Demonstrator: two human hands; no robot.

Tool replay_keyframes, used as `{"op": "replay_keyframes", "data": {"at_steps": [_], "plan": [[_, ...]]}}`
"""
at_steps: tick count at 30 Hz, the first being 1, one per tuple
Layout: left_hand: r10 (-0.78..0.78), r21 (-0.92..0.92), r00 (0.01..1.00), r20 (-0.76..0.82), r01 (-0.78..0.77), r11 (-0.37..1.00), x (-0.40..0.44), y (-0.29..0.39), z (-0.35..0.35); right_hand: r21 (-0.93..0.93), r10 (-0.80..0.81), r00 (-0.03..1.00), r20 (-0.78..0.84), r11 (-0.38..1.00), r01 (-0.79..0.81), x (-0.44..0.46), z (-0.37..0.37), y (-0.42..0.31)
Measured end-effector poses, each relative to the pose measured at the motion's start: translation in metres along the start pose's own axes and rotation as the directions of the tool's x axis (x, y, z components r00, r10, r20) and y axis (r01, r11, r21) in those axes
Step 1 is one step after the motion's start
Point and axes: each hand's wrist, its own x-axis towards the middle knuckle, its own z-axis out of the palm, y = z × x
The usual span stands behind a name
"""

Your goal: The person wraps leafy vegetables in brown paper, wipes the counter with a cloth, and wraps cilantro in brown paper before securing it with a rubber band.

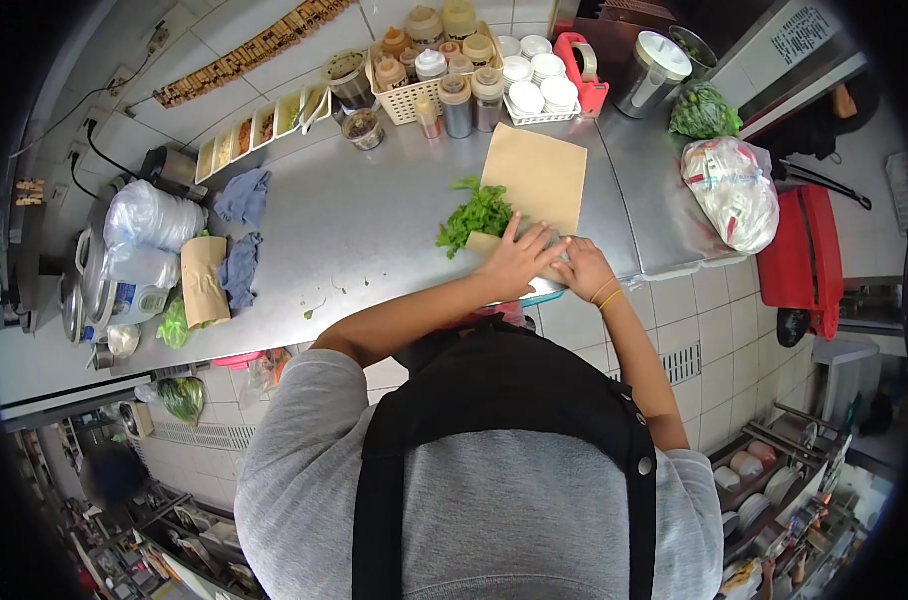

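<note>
A sheet of brown paper [539, 165] lies on the steel counter, its near end folded up under my hands. From the paper's left side sticks out a bunch of leafy green herbs [476, 216], its lower part hidden by the fold. My left hand [519, 260] presses on the folded part, its fingers spread and stretched out. Close beside it, my right hand [585, 268] has its fingers curled over the paper's near right edge. The fingertips of both hands nearly meet.
Sauce bottles fill a cream basket [399, 104] at the back, with white lidded cups [544, 90] and a red tape dispenser [586, 75] to the right. Left are blue cloths [242, 200] and a brown paper roll [205, 280]. A stuffed plastic bag [731, 195] sits far right.
</note>
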Motion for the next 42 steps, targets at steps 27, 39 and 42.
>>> {"op": "replay_keyframes", "data": {"at_steps": [27,39,42], "plan": [[0.086,-0.662,0.942,0.324,0.161,0.732,0.075,-0.105,0.057,-0.397,0.112,0.992,-0.059,0.909,-0.126,0.049,0.002,-0.012],[0.046,-0.458,0.998,0.046,-0.02,0.889,0.033,-0.073,0.024,-0.168,0.28,0.873,0.399,0.958,-0.231,0.067,-0.027,-0.008],[0.045,-0.472,0.991,0.125,0.02,0.881,0.039,-0.077,0.026,-0.052,0.245,0.78,0.577,0.963,-0.263,0.087,-0.033,0.006]]}}
